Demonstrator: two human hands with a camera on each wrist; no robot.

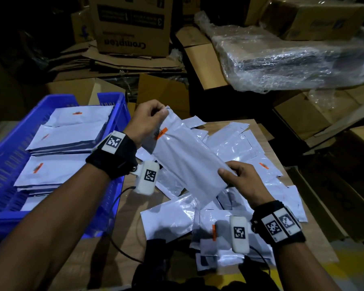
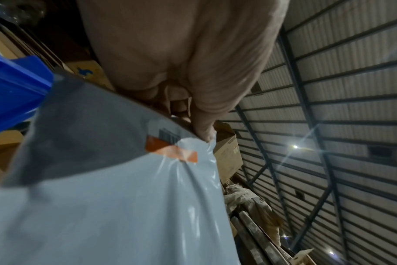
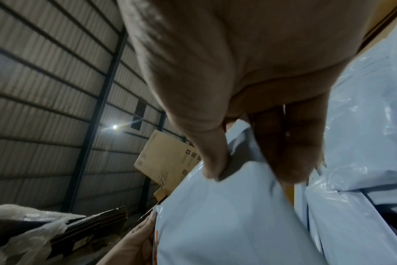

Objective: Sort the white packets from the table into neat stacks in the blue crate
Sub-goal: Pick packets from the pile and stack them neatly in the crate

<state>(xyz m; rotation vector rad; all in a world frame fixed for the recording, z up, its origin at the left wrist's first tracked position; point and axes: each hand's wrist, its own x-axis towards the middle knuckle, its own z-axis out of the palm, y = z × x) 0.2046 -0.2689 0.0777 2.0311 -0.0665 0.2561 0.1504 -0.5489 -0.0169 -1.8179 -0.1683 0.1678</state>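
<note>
One glossy white packet (image 1: 183, 158) with orange label, pinched between left hand (image 1: 147, 120) and right hand (image 1: 240, 177).

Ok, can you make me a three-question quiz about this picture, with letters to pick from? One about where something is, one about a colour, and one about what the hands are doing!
1. Where do the neat stacks lie?
A. in the crate
B. on the floor
C. on a chair

2. What colour is the crate?
A. red
B. blue
C. green

3. What are the hands doing?
A. resting flat on the table
B. both holding one packet
C. lifting the crate

Answers:
1 A, white stacks sit inside the crate walls.
2 B, its sides are bright blue.
3 B, the left hand pinches the top end and the right hand the bottom end.
</note>
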